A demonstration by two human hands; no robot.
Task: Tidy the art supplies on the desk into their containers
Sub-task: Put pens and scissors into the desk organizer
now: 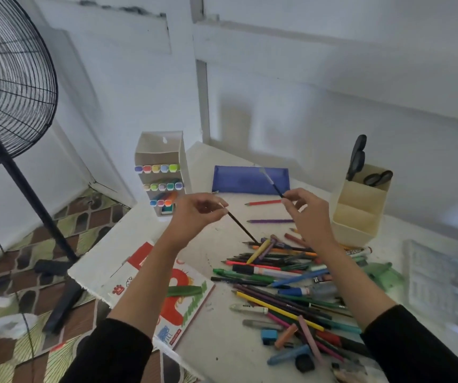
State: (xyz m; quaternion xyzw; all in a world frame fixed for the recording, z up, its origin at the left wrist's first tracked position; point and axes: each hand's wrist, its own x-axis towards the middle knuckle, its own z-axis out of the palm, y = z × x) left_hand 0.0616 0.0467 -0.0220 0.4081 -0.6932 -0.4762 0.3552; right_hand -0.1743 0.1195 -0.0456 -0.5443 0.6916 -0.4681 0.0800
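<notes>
My left hand (198, 210) pinches a dark pencil (243, 229) whose tip slants down to the pile. Raised above the desk, my right hand (305, 214) grips a thin paintbrush (273, 182), bristles pointing up and left over the blue pencil case (238, 179). A heap of pencils, pens and markers (285, 275) lies on the white desk (216, 352) below my hands. A cream desk organiser (357, 214) with scissors (356, 158) stands at the right. The white marker rack (161, 161) holds rows of coloured markers at the back left.
A colouring book (178, 294) lies near the desk's left edge. Red and purple pencils (270, 221) lie apart behind the pile. An eraser and sharpener (269, 337) sit at the front. A clear plastic box (440, 283) rests at far right. A standing fan (9, 87) is left of the desk.
</notes>
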